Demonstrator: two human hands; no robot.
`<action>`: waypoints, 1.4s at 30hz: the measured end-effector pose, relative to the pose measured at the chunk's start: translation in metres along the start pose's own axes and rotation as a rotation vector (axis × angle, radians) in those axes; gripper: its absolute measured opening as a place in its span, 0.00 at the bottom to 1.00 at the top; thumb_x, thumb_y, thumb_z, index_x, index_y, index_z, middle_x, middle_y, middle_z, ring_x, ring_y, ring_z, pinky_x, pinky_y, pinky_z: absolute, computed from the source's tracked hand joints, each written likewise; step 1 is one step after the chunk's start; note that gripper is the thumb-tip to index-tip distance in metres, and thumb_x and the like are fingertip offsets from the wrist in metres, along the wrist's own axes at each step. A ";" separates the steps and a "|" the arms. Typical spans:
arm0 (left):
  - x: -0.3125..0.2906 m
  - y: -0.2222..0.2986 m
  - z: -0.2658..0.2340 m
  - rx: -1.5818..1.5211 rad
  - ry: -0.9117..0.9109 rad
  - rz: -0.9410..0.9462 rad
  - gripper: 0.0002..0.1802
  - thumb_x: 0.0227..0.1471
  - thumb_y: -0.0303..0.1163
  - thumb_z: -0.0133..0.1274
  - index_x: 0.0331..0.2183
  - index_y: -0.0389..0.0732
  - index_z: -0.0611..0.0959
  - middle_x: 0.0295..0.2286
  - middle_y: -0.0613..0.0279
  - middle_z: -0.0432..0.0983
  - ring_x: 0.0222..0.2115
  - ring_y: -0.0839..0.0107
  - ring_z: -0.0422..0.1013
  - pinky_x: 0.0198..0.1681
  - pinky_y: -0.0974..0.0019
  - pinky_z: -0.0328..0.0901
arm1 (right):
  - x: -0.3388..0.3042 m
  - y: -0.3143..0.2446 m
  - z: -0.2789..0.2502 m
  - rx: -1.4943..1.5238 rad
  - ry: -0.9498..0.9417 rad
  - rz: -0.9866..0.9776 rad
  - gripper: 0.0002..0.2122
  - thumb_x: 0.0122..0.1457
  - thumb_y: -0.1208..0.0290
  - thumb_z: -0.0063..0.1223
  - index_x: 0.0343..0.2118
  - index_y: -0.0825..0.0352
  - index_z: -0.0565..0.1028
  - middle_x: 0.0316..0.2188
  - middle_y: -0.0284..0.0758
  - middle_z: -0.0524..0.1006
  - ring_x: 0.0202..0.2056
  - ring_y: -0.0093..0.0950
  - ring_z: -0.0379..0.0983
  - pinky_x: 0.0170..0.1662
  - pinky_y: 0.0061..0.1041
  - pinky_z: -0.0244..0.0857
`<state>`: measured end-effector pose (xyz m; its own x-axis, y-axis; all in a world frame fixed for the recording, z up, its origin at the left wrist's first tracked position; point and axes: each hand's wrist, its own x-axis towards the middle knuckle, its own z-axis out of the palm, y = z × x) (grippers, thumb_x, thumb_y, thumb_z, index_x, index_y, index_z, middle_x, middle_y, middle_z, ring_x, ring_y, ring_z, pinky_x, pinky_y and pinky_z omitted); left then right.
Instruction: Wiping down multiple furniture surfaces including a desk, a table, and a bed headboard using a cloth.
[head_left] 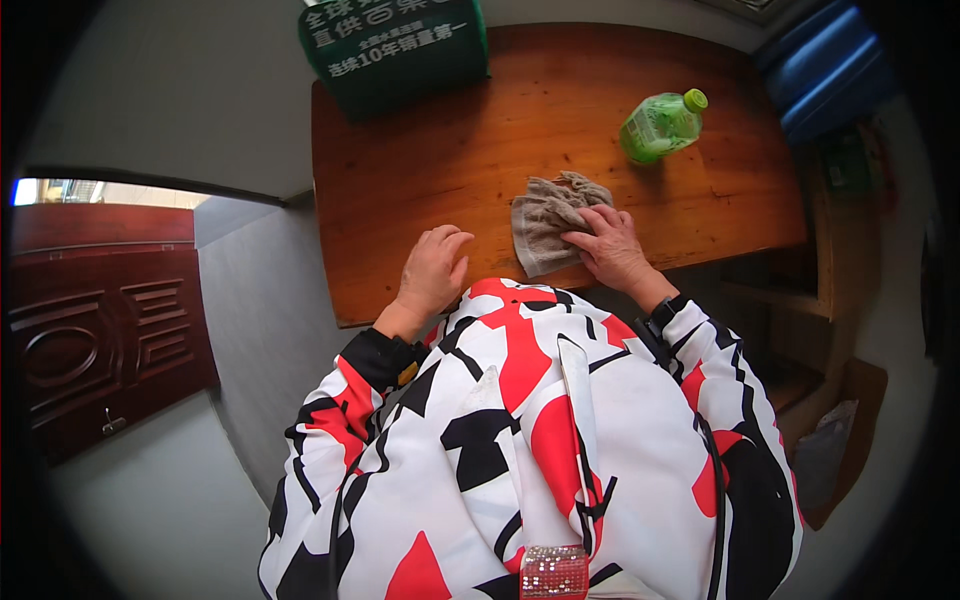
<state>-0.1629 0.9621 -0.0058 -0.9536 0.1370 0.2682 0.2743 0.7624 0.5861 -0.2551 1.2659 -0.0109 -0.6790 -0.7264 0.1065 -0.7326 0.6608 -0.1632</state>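
A crumpled grey-brown cloth [545,222] lies bunched on the brown wooden table [430,170], near its front edge. My right hand [615,250] is on the cloth's right side, its fingers and thumb gripping a fold; part of the fingertips is hidden in the fabric. To the left of the cloth, apart from it, my left hand [432,272] hovers or rests at the table's front edge. Its fingers are loosely bent, the thumb stands apart, and nothing is in it.
A green bottle [660,128] with a yellow-green cap stands beyond the cloth on the right. At the back left sits a dark green bag or box [395,60] with white print. Shelving [825,250] is at the right, and a dark red door [110,330] at the left.
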 end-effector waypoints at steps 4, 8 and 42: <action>0.041 0.054 -0.002 0.020 -0.116 0.082 0.18 0.44 0.25 0.54 0.41 0.40 0.76 0.41 0.55 0.71 0.41 0.55 0.67 0.46 0.62 0.64 | -0.032 -0.008 -0.067 -0.022 0.208 -0.036 0.16 0.43 0.71 0.60 0.39 0.50 0.77 0.56 0.33 0.63 0.60 0.36 0.52 0.59 0.42 0.42; 0.108 0.087 0.039 -0.040 -0.096 0.114 0.22 0.44 0.26 0.55 0.44 0.40 0.74 0.42 0.54 0.70 0.43 0.55 0.66 0.46 0.61 0.64 | -0.045 0.029 -0.090 0.080 0.234 -0.077 0.15 0.43 0.68 0.61 0.37 0.50 0.77 0.58 0.31 0.62 0.62 0.40 0.47 0.61 0.43 0.40; 0.266 0.101 -0.006 -0.736 0.214 -0.062 0.15 0.48 0.26 0.59 0.40 0.37 0.79 0.33 0.67 0.77 0.34 0.80 0.71 0.38 0.74 0.67 | -0.046 0.131 -0.021 -0.053 0.254 0.174 0.16 0.50 0.67 0.53 0.45 0.48 0.72 0.58 0.29 0.62 0.59 0.31 0.54 0.54 0.38 0.47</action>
<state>-0.3883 1.0718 0.1299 -0.9458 -0.0747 0.3160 0.3042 0.1367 0.9427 -0.3203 1.3897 -0.0166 -0.7796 -0.5358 0.3242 -0.6016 0.7845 -0.1502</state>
